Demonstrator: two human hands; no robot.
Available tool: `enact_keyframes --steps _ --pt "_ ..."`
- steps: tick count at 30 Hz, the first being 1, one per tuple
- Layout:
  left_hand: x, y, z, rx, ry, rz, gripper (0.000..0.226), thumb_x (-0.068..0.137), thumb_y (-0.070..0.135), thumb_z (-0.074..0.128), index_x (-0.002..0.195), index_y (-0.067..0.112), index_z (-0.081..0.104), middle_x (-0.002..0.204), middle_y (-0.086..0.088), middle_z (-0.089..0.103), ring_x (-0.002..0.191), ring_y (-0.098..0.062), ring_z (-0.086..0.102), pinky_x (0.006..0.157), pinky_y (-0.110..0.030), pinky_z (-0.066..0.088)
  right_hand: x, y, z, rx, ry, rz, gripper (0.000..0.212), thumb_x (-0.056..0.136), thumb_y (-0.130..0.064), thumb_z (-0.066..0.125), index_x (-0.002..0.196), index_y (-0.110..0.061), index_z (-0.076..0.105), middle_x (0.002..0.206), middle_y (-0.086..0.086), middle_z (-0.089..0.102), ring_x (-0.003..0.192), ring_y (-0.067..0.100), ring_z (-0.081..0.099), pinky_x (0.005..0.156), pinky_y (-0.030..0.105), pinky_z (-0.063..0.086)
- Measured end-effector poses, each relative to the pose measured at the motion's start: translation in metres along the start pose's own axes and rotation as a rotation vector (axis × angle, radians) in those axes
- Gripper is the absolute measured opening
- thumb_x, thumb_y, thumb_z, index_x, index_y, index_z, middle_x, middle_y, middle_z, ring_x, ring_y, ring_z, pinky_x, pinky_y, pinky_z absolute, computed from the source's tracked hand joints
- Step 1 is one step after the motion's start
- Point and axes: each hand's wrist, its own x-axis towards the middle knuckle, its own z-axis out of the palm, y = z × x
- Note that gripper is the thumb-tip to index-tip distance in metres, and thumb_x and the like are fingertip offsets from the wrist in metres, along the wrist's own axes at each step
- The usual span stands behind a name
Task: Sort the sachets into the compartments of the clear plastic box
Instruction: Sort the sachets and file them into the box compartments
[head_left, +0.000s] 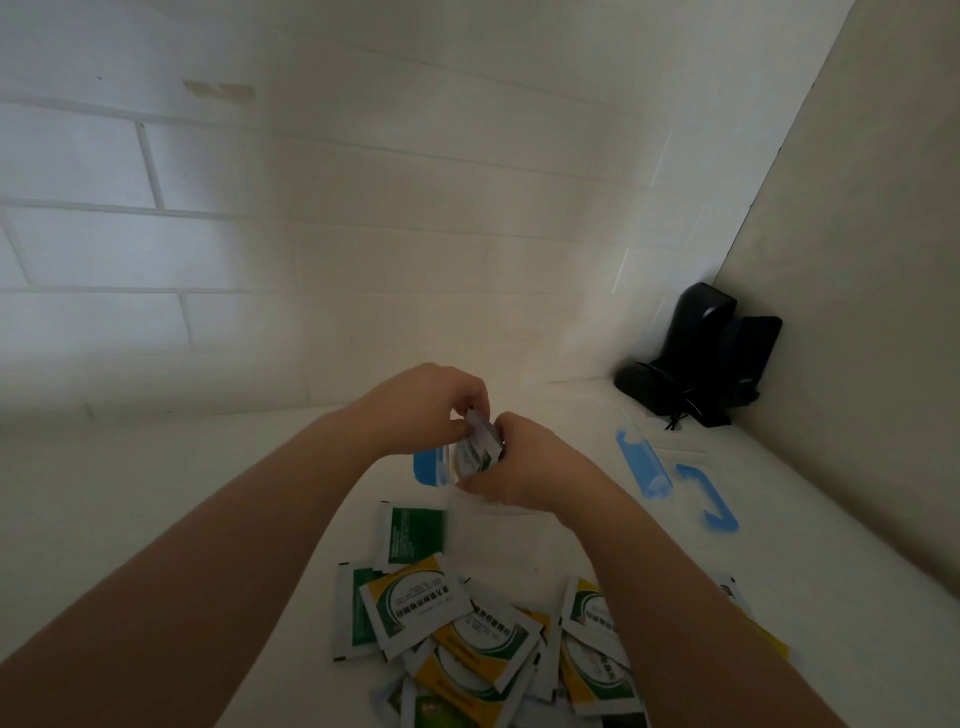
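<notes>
My left hand (426, 402) and my right hand (530, 462) meet above the far end of the clear plastic box (498, 525), both gripping a small stack of sachets (480, 441) held on edge. The box's walls are see-through and hard to make out; a blue latch (428, 465) shows at its left side. A loose pile of sachets (467, 639), green-and-white and yellow-and-white, lies on the white table nearer to me, partly under my right forearm. One green sachet (413, 535) lies apart at the pile's far edge.
The clear lid with blue clips (644, 465) and a blue handle (709, 499) lies to the right of the box. A black device (701, 353) stands in the far right corner against the walls. White tiled wall runs behind the table.
</notes>
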Motion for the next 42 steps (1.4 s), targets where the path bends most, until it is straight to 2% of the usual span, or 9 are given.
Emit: enact_keyframes --steps 7,13,17,22,25,29,34,38,42 --pt "0.011 0.013 0.01 0.321 0.002 -0.05 0.02 0.083 0.013 0.056 0.098 0.023 0.064 0.111 -0.002 0.06 0.106 -0.021 0.048 0.083 -0.031 0.035 0.002 0.004 -0.004 0.119 -0.108 0.051 0.06 0.074 -0.03 0.073 0.122 -0.01 0.043 0.116 0.01 0.058 0.086 0.015 0.05 0.071 0.029 0.042" --pt "0.007 0.012 0.008 0.105 0.0 -0.125 0.036 0.078 -0.006 0.046 0.096 0.02 0.064 0.113 -0.003 0.06 0.109 -0.02 0.049 0.093 -0.034 0.038 -0.002 0.011 -0.015 0.592 -0.152 0.127 0.053 0.075 -0.025 0.073 0.12 -0.012 0.049 0.096 0.006 0.064 0.074 0.013 0.06 0.066 0.022 0.052" --pt "-0.012 0.014 0.011 -0.258 0.242 -0.096 0.035 0.082 -0.009 0.04 0.084 0.018 0.062 0.102 -0.003 0.062 0.1 -0.016 0.055 0.093 -0.03 0.043 -0.003 0.005 -0.008 0.437 -0.022 0.068 0.037 0.077 -0.013 0.07 0.111 -0.011 0.054 0.088 0.006 0.064 0.067 0.012 0.059 0.06 0.02 0.05" --pt "-0.061 0.016 0.018 -0.501 0.541 -0.153 0.031 0.085 -0.003 0.046 0.078 0.026 0.055 0.087 0.013 0.06 0.085 -0.001 0.057 0.068 -0.003 0.043 -0.04 0.0 -0.013 0.42 0.426 -0.214 0.007 0.083 -0.023 0.062 0.088 -0.026 0.057 0.073 -0.005 0.061 0.061 0.001 0.054 0.056 0.013 0.044" --pt "-0.096 0.016 0.038 -0.517 0.48 -0.275 0.02 0.085 0.002 0.051 0.075 0.02 0.054 0.083 0.008 0.061 0.079 -0.006 0.058 0.06 -0.008 0.045 -0.086 0.011 -0.001 0.298 0.328 -0.301 0.013 0.083 -0.024 0.059 0.079 -0.036 0.053 0.065 -0.01 0.055 0.059 -0.002 0.051 0.058 0.011 0.046" --pt "-0.127 0.014 0.074 -0.384 0.282 -0.391 0.007 0.085 0.023 0.056 0.093 0.023 0.056 0.096 0.005 0.06 0.087 -0.011 0.053 0.066 -0.015 0.038 -0.115 0.04 0.04 0.1 0.148 -0.133 0.014 0.085 -0.039 0.057 0.098 -0.038 0.053 0.091 -0.019 0.053 0.085 -0.003 0.05 0.074 0.008 0.039" --pt "-0.138 0.015 0.096 -0.11 0.2 -0.334 0.056 0.081 0.053 0.045 0.13 0.026 0.038 0.126 0.008 0.052 0.112 -0.012 0.046 0.094 -0.026 0.035 -0.122 0.056 0.076 -0.076 0.169 -0.056 0.07 0.073 -0.072 0.039 0.132 -0.035 0.036 0.13 -0.015 0.045 0.123 0.005 0.036 0.105 0.021 0.022" --pt "-0.138 0.016 0.095 -0.228 0.264 -0.289 0.05 0.078 0.039 0.063 0.123 0.029 0.043 0.109 0.013 0.05 0.103 -0.01 0.05 0.091 -0.027 0.04 -0.122 0.059 0.077 0.043 0.229 -0.105 0.06 0.074 -0.061 0.052 0.128 -0.038 0.038 0.124 -0.019 0.043 0.118 0.001 0.034 0.097 0.013 0.015" --pt "-0.138 0.023 0.09 -0.391 0.387 -0.287 0.025 0.081 0.021 0.063 0.097 0.033 0.049 0.09 0.015 0.05 0.081 0.0 0.053 0.069 -0.01 0.041 -0.122 0.06 0.073 0.225 0.2 -0.09 0.046 0.08 -0.034 0.066 0.114 -0.047 0.037 0.106 -0.031 0.041 0.108 -0.005 0.04 0.102 0.018 0.031"
